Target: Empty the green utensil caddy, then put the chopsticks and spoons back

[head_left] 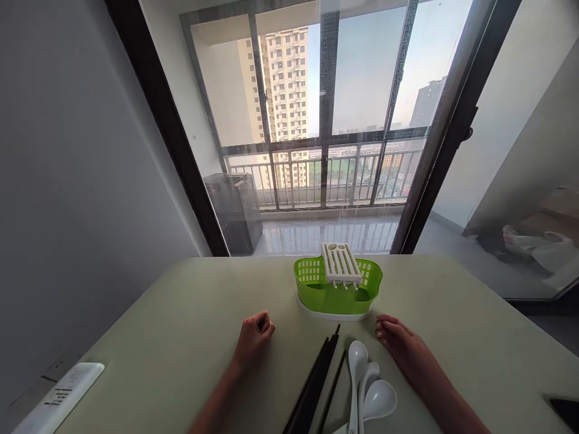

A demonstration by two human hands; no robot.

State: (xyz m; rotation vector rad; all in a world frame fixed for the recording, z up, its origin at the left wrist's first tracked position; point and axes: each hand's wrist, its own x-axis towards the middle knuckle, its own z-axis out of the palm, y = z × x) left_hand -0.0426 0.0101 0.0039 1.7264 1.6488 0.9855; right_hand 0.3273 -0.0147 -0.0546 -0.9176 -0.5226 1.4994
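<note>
My left hand [256,336] rests on the table left of the cutlery, curled into a loose fist with nothing visible in it. To the right, my right hand [400,340] lies with its fingers bent inward and together, holding nothing I can see. Between and beyond them stands a green cutlery basket [339,298] with a white slotted top [341,263], small hooks and a white base. Black chopsticks [314,380] lie in a bundle between my hands, one chopstick [333,386] apart from it. Several white spoons [380,399] lie beside them, nearer my right hand.
The pale table [203,301] reaches to a glass sliding door. A white device [63,398] lies at the left edge, and a dark object [565,407] at the right edge. Beyond the glass stand a dark cabinet-like box [237,211] and, at right, plastic bags [538,244].
</note>
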